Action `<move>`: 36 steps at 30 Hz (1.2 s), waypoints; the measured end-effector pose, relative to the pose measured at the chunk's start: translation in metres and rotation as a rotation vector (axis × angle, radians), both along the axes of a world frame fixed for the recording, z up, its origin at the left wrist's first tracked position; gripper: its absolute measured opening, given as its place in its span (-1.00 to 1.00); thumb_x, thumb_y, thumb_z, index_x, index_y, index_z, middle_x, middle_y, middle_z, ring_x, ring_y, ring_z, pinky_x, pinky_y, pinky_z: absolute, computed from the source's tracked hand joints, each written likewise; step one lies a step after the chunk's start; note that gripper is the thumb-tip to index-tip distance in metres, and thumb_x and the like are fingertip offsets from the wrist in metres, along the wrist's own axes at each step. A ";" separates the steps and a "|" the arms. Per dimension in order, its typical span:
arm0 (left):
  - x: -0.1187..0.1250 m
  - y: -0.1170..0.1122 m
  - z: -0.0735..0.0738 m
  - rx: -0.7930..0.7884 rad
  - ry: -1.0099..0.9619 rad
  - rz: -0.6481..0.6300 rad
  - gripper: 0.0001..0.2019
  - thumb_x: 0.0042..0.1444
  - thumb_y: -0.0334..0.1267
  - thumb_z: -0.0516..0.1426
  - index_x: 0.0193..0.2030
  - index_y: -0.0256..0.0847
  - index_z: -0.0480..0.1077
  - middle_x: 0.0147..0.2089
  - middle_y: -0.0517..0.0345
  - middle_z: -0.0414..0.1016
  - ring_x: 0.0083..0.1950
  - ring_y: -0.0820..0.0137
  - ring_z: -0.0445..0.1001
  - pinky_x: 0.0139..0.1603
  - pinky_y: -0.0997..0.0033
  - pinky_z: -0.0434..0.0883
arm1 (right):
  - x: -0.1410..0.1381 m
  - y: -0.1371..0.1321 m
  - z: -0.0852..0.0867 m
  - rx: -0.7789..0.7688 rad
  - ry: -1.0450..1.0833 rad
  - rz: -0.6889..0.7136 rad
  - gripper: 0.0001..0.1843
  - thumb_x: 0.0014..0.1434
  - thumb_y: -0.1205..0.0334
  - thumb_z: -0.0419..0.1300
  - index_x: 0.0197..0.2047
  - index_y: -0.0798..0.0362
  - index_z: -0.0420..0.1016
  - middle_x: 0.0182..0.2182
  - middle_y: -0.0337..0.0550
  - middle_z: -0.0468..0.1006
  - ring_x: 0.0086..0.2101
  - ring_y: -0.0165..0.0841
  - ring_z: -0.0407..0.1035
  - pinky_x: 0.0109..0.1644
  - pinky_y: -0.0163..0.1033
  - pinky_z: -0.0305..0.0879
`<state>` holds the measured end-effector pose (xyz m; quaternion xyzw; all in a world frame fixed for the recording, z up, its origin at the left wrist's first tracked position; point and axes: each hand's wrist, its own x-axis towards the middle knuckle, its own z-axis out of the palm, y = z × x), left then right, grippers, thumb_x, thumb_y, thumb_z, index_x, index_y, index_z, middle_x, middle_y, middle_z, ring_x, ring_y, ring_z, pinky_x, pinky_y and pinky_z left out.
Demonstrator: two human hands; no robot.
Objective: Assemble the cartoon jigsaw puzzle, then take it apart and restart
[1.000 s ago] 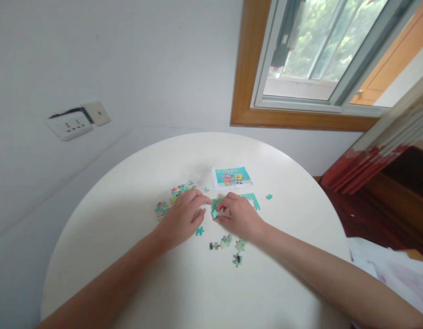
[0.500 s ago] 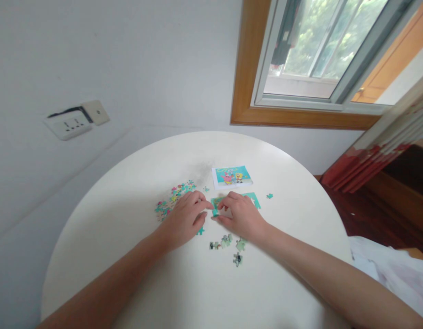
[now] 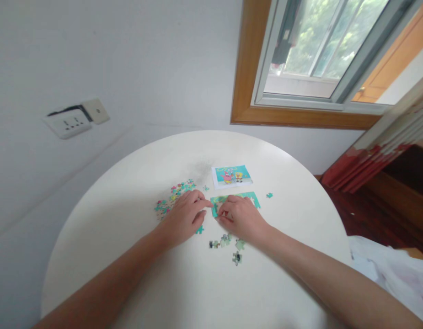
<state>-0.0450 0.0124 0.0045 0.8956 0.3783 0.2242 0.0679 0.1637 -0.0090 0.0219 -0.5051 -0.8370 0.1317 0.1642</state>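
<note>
My left hand (image 3: 187, 212) rests on the table with thumb and index finger apart. Its index fingertip touches the left edge of a partly joined jigsaw puzzle (image 3: 215, 201), a teal-green strip. Over the puzzle's lower left part, my right hand (image 3: 242, 214) has its fingertips pinched together; what lies between them, if anything, is hidden. A heap of mixed puzzle pieces (image 3: 165, 206) sits beyond my left hand, which covers some of it. A teal puzzle piece (image 3: 200, 230) shows just below that hand. Pale green pieces (image 3: 225, 240) lie in front of my right hand.
A cartoon picture card (image 3: 233, 176) lies behind the puzzle. One teal piece (image 3: 269, 195) sits apart on the right. The round white table (image 3: 136, 283) stands against a wall with a socket (image 3: 69, 123) and a window (image 3: 300, 55). White bags (image 3: 386, 269) lie at the right.
My right hand's thumb and fingers have closed into a pinch and shifted slightly right, uncovering more of the puzzle's left end. My left hand is almost still.
</note>
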 end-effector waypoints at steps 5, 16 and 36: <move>0.000 0.000 -0.001 0.011 -0.011 -0.003 -0.73 0.13 -0.48 0.01 -0.09 -0.23 0.44 -0.11 0.02 0.34 -0.01 0.22 0.32 0.05 0.15 0.31 | 0.001 0.000 0.001 0.013 0.002 0.000 -0.92 0.17 0.25 0.21 -0.27 -0.01 0.55 -0.29 -0.20 0.50 -0.22 -0.34 0.38 -0.18 -0.22 0.03; 0.000 0.000 0.000 -0.007 -0.007 0.004 -0.72 0.12 -0.48 0.00 -0.09 -0.22 0.44 -0.10 0.02 0.34 -0.01 0.23 0.32 0.05 0.16 0.32 | 0.006 -0.003 -0.001 0.123 -0.093 0.162 -0.77 0.27 0.21 0.13 -0.04 -0.12 0.55 -0.25 -0.16 0.46 -0.18 -0.33 0.30 -0.19 -0.21 -0.03; 0.000 0.001 -0.001 -0.017 -0.011 0.003 -0.71 0.12 -0.49 0.00 -0.08 -0.23 0.44 -0.11 0.02 0.34 0.00 0.22 0.32 0.07 0.14 0.32 | 0.008 -0.003 0.003 0.107 -0.116 0.177 -0.77 0.25 0.28 0.11 -0.10 -0.09 0.56 -0.30 -0.18 0.46 -0.20 -0.32 0.31 -0.22 -0.21 -0.05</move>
